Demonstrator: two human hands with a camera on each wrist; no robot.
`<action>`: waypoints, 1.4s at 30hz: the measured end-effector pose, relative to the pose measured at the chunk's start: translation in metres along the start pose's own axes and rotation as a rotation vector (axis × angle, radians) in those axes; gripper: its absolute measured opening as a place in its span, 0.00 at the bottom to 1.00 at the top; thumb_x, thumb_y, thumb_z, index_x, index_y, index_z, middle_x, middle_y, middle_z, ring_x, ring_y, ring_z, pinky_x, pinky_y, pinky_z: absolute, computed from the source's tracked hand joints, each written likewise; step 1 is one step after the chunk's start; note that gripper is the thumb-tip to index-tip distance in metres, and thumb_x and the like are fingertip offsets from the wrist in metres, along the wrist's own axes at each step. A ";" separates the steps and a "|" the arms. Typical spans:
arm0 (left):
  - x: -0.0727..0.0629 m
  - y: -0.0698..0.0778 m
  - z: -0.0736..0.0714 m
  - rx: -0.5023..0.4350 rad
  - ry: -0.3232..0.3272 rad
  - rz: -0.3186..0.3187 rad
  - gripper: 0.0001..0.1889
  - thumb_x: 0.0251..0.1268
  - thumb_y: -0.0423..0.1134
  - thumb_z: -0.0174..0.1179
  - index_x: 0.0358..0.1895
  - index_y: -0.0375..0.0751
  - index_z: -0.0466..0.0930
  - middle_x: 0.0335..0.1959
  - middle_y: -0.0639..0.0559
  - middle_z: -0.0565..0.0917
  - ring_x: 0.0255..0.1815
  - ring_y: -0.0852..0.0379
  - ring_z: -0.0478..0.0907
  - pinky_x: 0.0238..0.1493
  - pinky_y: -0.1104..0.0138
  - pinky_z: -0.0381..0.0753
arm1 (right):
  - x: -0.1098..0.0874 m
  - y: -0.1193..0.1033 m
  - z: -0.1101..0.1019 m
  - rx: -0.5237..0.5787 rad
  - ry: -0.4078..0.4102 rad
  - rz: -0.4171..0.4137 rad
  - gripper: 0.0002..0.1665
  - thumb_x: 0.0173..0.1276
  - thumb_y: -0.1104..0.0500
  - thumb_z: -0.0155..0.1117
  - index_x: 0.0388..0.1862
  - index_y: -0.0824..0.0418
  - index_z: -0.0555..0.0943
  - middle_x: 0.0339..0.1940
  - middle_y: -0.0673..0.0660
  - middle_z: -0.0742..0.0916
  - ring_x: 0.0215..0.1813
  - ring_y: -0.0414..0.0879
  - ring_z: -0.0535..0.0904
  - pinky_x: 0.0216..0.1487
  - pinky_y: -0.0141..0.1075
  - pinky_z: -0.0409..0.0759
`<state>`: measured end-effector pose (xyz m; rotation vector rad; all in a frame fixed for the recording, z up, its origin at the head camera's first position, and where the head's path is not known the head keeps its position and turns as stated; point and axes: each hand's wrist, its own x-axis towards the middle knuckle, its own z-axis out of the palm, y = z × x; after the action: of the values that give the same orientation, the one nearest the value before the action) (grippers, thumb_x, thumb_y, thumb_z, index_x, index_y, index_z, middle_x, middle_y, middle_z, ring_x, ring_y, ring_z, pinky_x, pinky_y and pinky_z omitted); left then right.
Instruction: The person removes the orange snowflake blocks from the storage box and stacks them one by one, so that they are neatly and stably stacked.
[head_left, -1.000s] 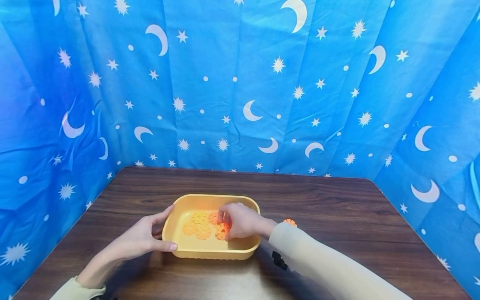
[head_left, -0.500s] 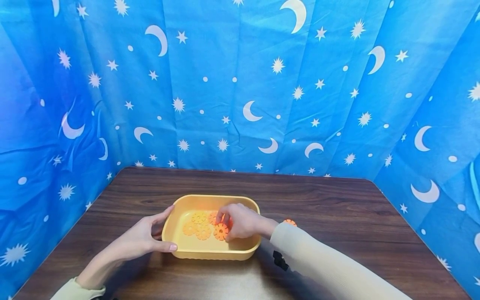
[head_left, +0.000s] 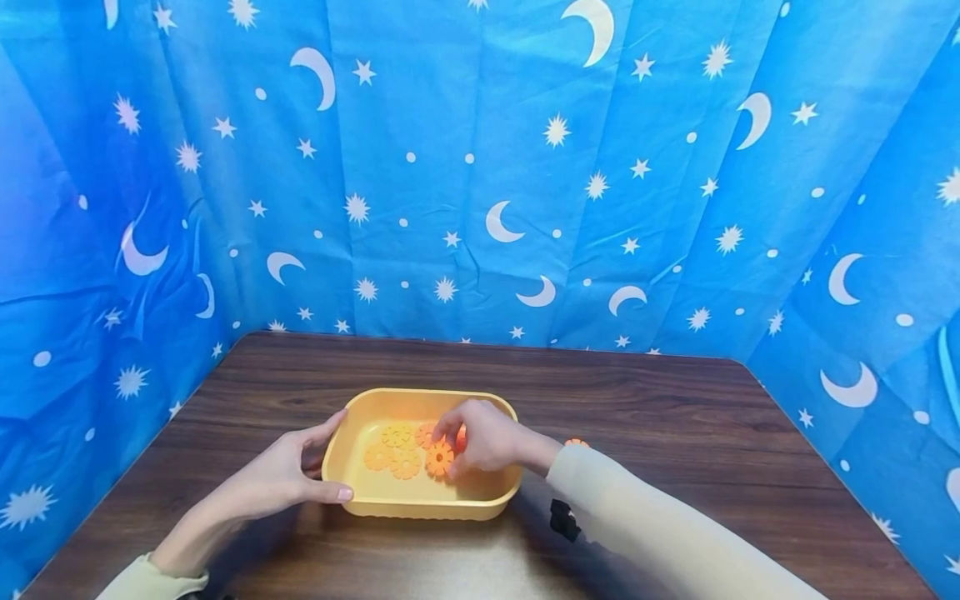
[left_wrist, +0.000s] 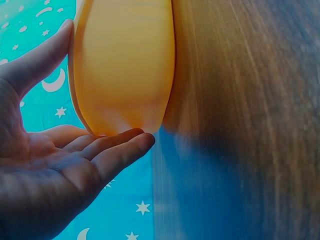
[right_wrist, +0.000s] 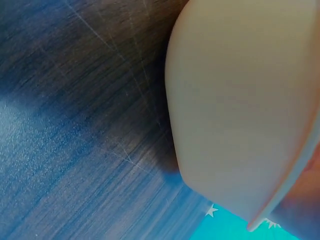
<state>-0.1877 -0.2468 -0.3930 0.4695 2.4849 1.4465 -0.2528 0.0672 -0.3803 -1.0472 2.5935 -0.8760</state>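
Right now my left hand [head_left: 281,479] grips the near left corner of the yellow tub [head_left: 375,502], thumb and fingers curled on its wall; my right hand [head_left: 487,437] pinches an orange flower disc [head_left: 439,458] inside it; a slack pinch could drop that disc among the others; dark wooden table [head_left: 675,433], starry blue curtain [head_left: 525,167] behind.
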 end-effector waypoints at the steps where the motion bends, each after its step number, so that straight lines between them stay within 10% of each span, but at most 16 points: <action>1: 0.000 0.000 0.000 0.002 0.001 -0.001 0.61 0.55 0.44 0.82 0.84 0.29 0.49 0.79 0.25 0.62 0.74 0.30 0.69 0.63 0.52 0.80 | -0.001 0.000 -0.001 0.003 0.010 -0.007 0.23 0.51 0.66 0.87 0.47 0.61 0.90 0.30 0.48 0.86 0.32 0.42 0.77 0.33 0.32 0.78; 42: 0.001 -0.002 -0.004 -0.095 -0.061 0.036 0.60 0.57 0.38 0.80 0.84 0.28 0.45 0.81 0.24 0.55 0.74 0.27 0.68 0.60 0.57 0.83 | -0.060 0.019 -0.042 0.150 0.212 0.046 0.24 0.54 0.63 0.87 0.51 0.63 0.91 0.35 0.54 0.86 0.28 0.48 0.72 0.28 0.33 0.69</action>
<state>-0.1908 -0.2506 -0.3925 0.5339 2.3610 1.5318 -0.2369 0.1380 -0.3595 -0.8950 2.6567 -1.2086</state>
